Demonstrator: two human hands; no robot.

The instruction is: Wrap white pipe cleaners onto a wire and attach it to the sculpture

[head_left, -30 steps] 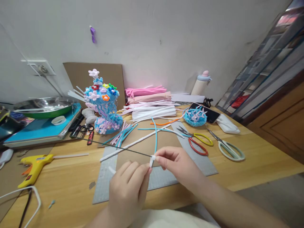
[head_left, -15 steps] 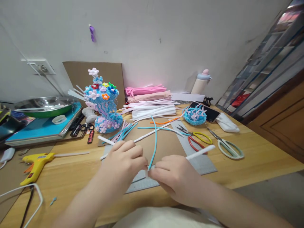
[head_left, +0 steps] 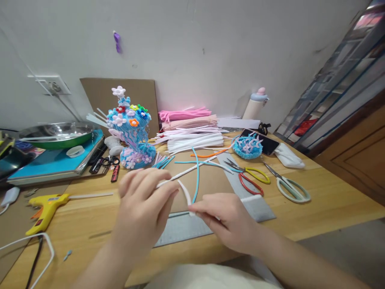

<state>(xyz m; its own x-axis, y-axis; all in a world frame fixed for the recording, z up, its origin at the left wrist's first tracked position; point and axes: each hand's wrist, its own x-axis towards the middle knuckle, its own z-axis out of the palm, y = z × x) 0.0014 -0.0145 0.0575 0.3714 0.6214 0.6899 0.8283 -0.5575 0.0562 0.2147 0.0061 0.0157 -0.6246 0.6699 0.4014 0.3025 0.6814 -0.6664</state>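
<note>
Over the near part of a grey mat [head_left: 183,233], the right hand [head_left: 224,218] is pinching the lower end of a white fuzzy strip [head_left: 185,192] between thumb and fingers. The strip is curving up from that pinch, its long axis slanting away and leftward over the mat. The left hand [head_left: 147,196] is hovering above the mat's left side, fingers curling toward the thumb just beside the strip's free end; whether they are gripping anything, one cannot tell. The right hand is sitting nearer, touching the strip. A cardboard sheet [head_left: 212,186] is covering the mat's middle, with a blue strip [head_left: 197,176] lying across it. Around the mat, a wooden bench [head_left: 81,220] is carrying a glue gun [head_left: 48,204] to the left and pale-handled scissors [head_left: 291,188] to the right, while a grey wall [head_left: 192,48] is rising behind.
</note>
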